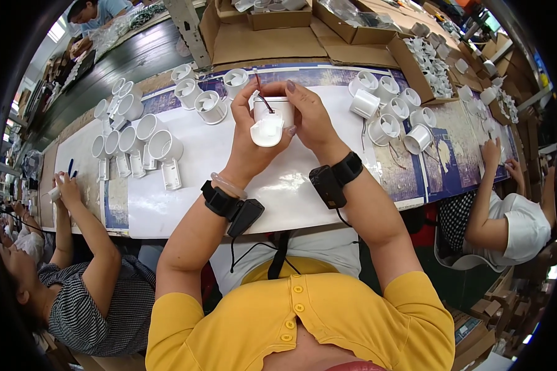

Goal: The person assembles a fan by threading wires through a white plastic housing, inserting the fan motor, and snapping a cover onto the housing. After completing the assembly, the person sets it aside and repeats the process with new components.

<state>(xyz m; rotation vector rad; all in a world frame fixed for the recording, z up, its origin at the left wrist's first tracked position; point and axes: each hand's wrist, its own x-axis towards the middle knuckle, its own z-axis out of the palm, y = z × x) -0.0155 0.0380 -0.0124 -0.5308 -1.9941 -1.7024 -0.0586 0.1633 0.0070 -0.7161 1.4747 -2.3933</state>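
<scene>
Above the middle of the white work surface (229,204), a white plastic cup-shaped housing (283,110) is between my two hands. A rounded white tab sticks out from it toward me, and thin red and dark wires come out of it. My left hand (252,141) is wrapped round its left side and underside. On the other side, my right hand (315,117) closes round the housing, with its thumb and fingers against the wall. The inside of the housing is turned away and cannot be seen.
To the left stand several empty white cups (165,146) with side tabs. Several filled white cups (385,128), some trailing wires, are on the right; more filled cups (210,106) stand behind. Cardboard boxes (414,62) line the back. Co-workers (99,297) sit on both sides.
</scene>
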